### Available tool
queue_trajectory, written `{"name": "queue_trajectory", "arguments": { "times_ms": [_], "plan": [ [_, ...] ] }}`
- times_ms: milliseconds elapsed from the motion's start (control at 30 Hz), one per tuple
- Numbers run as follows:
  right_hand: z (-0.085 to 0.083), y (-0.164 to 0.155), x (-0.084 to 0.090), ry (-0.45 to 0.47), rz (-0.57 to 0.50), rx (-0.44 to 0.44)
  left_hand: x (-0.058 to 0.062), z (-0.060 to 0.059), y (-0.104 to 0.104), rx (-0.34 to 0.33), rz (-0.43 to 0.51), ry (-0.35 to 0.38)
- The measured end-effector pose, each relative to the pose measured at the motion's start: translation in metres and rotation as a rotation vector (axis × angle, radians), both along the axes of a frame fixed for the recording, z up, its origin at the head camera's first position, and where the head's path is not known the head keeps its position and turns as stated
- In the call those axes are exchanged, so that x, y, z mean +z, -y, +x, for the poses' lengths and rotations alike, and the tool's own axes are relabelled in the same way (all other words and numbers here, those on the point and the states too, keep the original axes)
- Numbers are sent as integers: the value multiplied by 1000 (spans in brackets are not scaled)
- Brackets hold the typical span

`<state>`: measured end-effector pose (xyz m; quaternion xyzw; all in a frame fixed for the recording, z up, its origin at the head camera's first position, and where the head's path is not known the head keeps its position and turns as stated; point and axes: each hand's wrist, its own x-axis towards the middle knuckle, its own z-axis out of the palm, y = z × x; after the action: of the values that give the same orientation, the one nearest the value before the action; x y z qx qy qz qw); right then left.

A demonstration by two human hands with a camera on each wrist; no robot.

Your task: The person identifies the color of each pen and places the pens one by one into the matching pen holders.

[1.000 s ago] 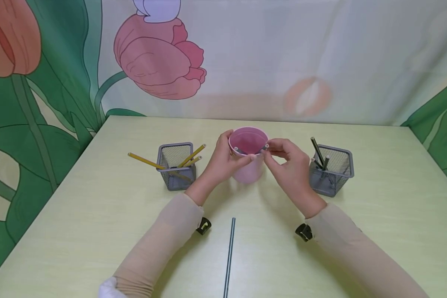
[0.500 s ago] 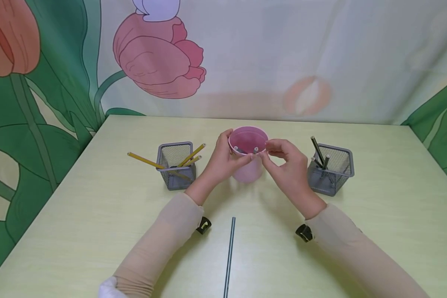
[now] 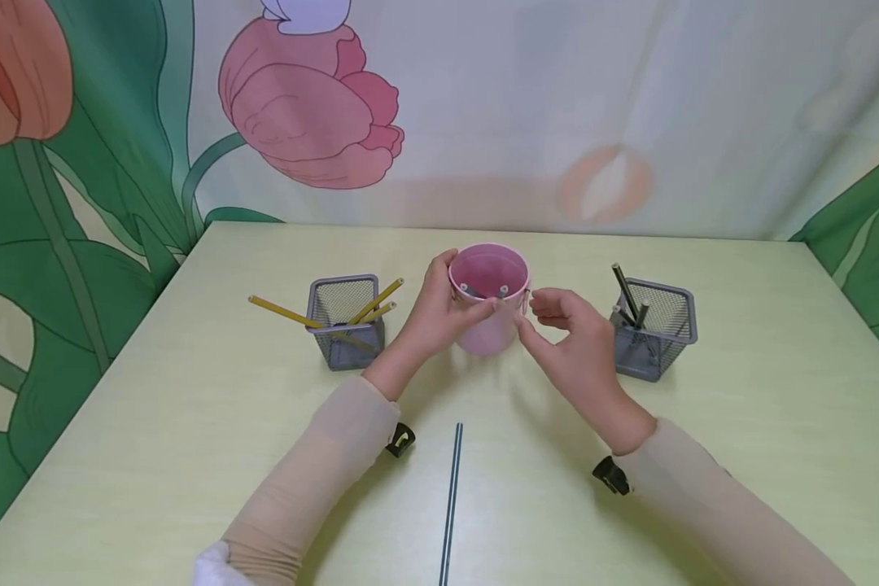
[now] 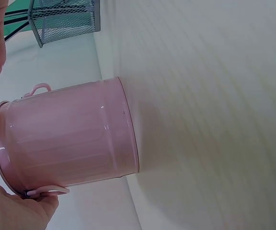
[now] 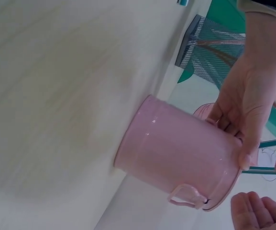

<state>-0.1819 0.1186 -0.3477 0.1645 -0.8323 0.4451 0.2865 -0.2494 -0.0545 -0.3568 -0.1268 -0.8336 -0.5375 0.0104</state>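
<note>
A pink metal bucket [image 3: 486, 335] with small side handles stands upright on the table in the head view. My left hand [image 3: 445, 313] grips its rim from the left, thumb along the front and fingers around the side. Two pencils [image 3: 503, 291] with pale ends lean inside the bucket; in the right wrist view these pencils [image 5: 272, 143] look green and stick out past the rim. My right hand [image 3: 575, 338] is just right of the bucket, its fingers loosely bent and apart from the thumb, holding nothing. The bucket's handle [image 4: 38, 89] on that side hangs free.
Left of the bucket is a grey mesh pencil holder [image 3: 322, 330] with yellow pencils [image 3: 286, 312]. Another mesh holder [image 3: 677, 346], with black pencils [image 3: 625, 289], stands on the right. A thin dark green stick [image 3: 452, 496] with a pale line lies toward the front edge.
My right fingers have let go of the second pencil at the rim, which now leans inside the bucket. The right hand has drawn slightly right and down; the left has kept its grip.
</note>
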Motion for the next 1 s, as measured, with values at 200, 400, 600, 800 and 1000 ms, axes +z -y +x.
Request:
{"name": "queue_trajectory", "arguments": {
  "times_ms": [200, 400, 600, 800, 1000],
  "plan": [
    [11, 4, 6, 207, 10, 25, 2, 0, -1, -4, -3, -13],
    [20, 10, 11, 355, 15, 72, 3, 1, 0, -6, -8, -18],
    [30, 16, 7, 445, 96, 97, 2, 1, 0, -5, -8, -24],
    [36, 22, 4, 505, 121, 111, 2, 1, 0, -4, -7, -24],
    [40, 26, -2, 531, 131, 124, 2, 2, -1, 3, -6, -19]
  ]
}}
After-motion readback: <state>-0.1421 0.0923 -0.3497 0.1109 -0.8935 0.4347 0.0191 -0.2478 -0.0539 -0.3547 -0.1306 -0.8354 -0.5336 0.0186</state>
